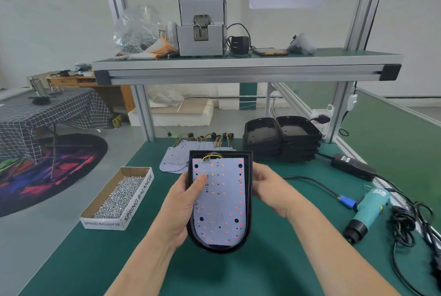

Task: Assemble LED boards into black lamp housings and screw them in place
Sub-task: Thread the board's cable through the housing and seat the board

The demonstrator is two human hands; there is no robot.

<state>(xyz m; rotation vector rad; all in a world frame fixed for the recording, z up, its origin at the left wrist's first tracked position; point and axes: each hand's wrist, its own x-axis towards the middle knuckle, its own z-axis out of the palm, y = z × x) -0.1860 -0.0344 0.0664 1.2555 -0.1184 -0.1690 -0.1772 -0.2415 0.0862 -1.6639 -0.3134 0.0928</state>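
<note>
A black lamp housing [248, 200] is held above the green bench, with a white LED board [220, 202] lying inside it; coloured wires leave the board's top edge. My left hand [183, 202] grips the housing's left side, its thumb pressing on the board. My right hand [269, 188] holds the housing's right edge, fingers curled behind it. More loose LED boards [174, 159] with wire tails lie on the bench behind. Two stacks of empty black housings [281, 138] stand at the back right.
A cardboard box of screws [119, 198] sits at my left. A teal electric screwdriver [367, 212] with tangled cables lies at the right, near a black power adapter [353, 167]. An aluminium-framed shelf [245, 66] carrying a screw feeder crosses overhead.
</note>
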